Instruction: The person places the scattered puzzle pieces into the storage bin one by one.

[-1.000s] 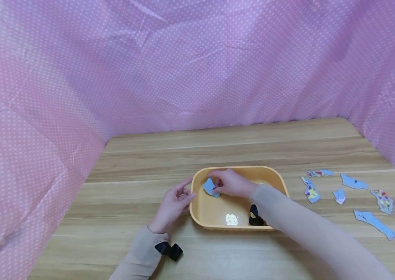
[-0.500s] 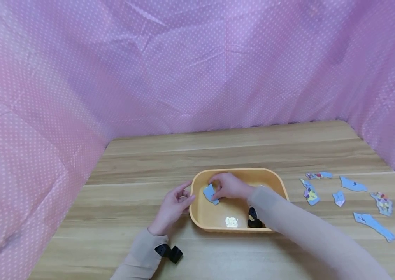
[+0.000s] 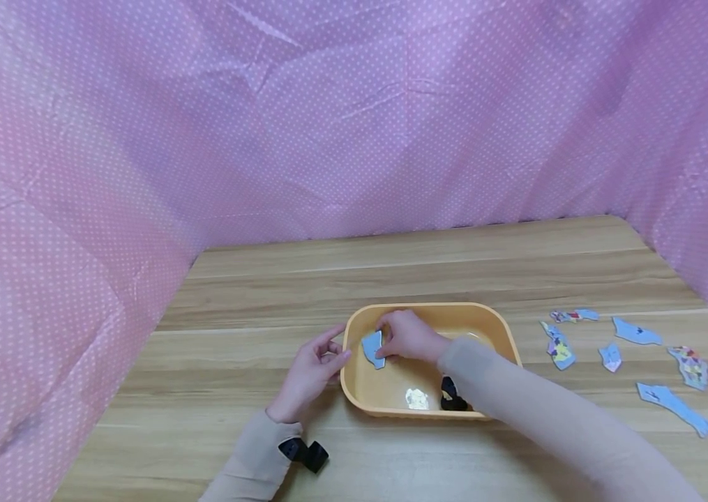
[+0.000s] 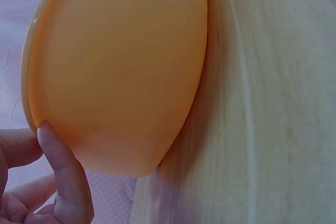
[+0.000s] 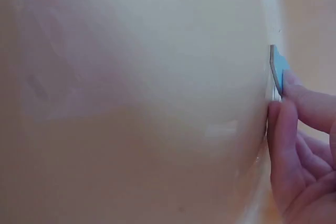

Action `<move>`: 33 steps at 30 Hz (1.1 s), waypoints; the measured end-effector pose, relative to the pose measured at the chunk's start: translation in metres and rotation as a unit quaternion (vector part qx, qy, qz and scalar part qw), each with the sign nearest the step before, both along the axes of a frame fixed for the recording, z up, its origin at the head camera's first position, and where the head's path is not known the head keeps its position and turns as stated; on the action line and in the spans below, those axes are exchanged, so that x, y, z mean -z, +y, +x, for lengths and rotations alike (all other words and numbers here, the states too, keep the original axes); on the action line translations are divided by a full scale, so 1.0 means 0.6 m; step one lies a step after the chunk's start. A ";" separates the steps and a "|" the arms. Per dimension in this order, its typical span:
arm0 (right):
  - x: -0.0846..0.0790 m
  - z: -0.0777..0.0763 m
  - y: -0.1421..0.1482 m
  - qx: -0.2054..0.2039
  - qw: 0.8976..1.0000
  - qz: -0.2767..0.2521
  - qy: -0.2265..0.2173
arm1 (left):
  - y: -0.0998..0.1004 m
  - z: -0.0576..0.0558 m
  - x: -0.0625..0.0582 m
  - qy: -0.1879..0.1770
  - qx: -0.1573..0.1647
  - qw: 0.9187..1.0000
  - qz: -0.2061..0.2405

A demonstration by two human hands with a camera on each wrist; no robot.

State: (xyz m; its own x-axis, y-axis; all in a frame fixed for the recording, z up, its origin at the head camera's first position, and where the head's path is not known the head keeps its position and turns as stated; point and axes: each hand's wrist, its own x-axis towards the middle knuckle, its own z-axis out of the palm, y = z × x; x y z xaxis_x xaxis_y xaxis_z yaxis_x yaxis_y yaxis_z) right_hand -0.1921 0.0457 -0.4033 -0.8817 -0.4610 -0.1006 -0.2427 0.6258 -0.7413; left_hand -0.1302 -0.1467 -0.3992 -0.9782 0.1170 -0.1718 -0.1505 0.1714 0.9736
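Note:
An orange plastic basin [image 3: 394,387] stands on the wooden table. My left hand [image 3: 306,373] holds its left end; in the left wrist view the thumb and a finger pinch the basin's rim [image 4: 26,72]. Inside the basin, my right hand [image 3: 413,337] pinches a light blue puzzle piece [image 3: 370,349] between thumb and fingers, near the left wall. The right wrist view shows this piece [image 5: 278,69] nearly edge-on above the fingertips. Part of it is hidden by the hand. The right forearm crosses the basin's right side and covers what lies beneath.
To the right of the basin several loose puzzle pieces lie apart on the table, among them a long blue one [image 3: 674,406], a colourful one [image 3: 690,367] and a small one [image 3: 610,356]. Pink dotted cloth [image 3: 354,139] hangs behind the table and along its sides.
The right hand has turned the blue puzzle piece, which now stands more upright and shows a narrower face. The left hand stays at the basin's rim. The view has shifted slightly.

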 end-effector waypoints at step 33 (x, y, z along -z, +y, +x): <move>-0.057 -0.019 0.033 -0.009 0.994 -0.094 -0.050 | 0.000 0.001 -0.006 0.004 0.007 1.000 -0.015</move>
State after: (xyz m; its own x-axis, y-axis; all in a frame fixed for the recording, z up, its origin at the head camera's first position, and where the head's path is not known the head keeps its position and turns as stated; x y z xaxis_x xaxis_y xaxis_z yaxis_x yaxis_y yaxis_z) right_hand -0.2033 0.0655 -0.3691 -0.8632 -0.4951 -0.0984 -0.1707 0.4697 -0.8662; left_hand -0.1295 -0.1465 -0.3959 -0.9778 0.1247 -0.1684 -0.1411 0.2024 0.9691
